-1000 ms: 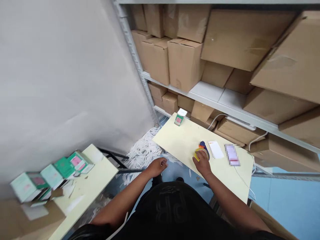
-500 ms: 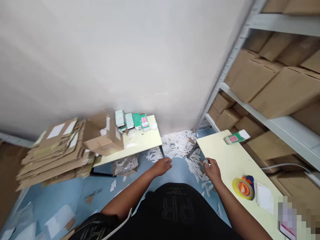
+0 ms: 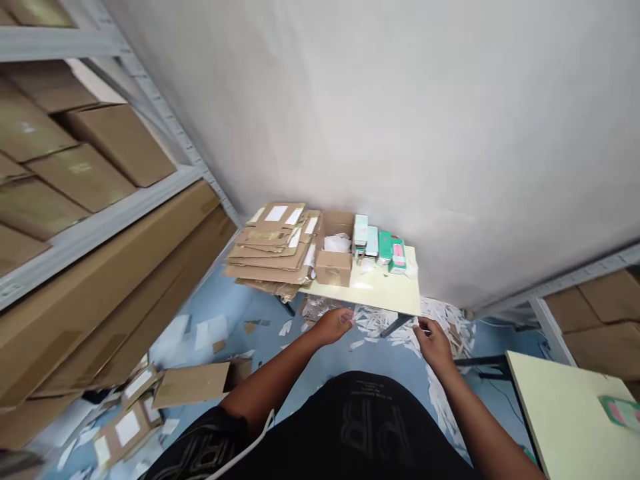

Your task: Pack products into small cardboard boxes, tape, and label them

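Observation:
My left hand [image 3: 335, 326] hangs in the air in front of the small cream table [image 3: 387, 290], its fingers loosely curled and slightly apart. I see nothing held in it. My right hand [image 3: 434, 343] is off the table's near right corner, thumb and index finger bent with a gap between them, and no held object shows. Both hands are apart from the table. On it stand an open cardboard box [image 3: 334, 268] with white paper inside, a stack of flattened cartons [image 3: 273, 257], and several small green-and-white boxes [image 3: 385, 247] along the wall.
Shelves with brown cartons [image 3: 83, 177] rise on the left. A second cream table [image 3: 560, 407] at right bears a green box [image 3: 620, 411]. White paper scraps [image 3: 450, 320] and torn cardboard [image 3: 193, 385] litter the blue floor. A pale wall [image 3: 400, 120] closes the back.
My view has swung left, so the small table sits nearer the middle and the left shelves have appeared. The right table has slid toward the right edge. Both hands stay low before me.

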The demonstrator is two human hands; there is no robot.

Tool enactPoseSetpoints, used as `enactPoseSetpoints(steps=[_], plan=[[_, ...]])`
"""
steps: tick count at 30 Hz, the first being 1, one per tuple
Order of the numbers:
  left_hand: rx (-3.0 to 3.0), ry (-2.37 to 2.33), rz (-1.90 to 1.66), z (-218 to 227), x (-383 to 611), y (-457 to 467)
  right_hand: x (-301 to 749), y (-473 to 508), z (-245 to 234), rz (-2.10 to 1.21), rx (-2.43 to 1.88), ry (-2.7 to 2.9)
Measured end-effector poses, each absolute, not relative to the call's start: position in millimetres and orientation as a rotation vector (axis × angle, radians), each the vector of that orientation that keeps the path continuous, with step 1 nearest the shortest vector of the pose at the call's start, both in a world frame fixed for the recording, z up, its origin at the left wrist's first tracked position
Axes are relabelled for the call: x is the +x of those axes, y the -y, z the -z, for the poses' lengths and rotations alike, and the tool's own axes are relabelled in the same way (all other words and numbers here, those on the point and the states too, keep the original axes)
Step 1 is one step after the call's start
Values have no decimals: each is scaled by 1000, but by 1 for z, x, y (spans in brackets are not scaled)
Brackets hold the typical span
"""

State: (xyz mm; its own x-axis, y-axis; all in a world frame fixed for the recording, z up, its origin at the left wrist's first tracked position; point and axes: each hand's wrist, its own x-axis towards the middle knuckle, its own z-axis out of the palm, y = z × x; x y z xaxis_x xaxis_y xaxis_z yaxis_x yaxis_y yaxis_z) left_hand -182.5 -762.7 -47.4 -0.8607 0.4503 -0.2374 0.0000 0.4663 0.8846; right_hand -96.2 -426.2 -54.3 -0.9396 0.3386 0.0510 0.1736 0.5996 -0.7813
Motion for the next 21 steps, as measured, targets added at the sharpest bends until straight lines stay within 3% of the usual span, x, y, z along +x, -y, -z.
enactPoseSetpoints(steps=[10, 21], plan=[[-92, -2624, -1519, 19, -241, 869, -241, 515, 17, -1411, -51, 2695], [-524, -2934, -1037, -16, -357, 992, -423, 674, -46, -1620, 771, 2824]])
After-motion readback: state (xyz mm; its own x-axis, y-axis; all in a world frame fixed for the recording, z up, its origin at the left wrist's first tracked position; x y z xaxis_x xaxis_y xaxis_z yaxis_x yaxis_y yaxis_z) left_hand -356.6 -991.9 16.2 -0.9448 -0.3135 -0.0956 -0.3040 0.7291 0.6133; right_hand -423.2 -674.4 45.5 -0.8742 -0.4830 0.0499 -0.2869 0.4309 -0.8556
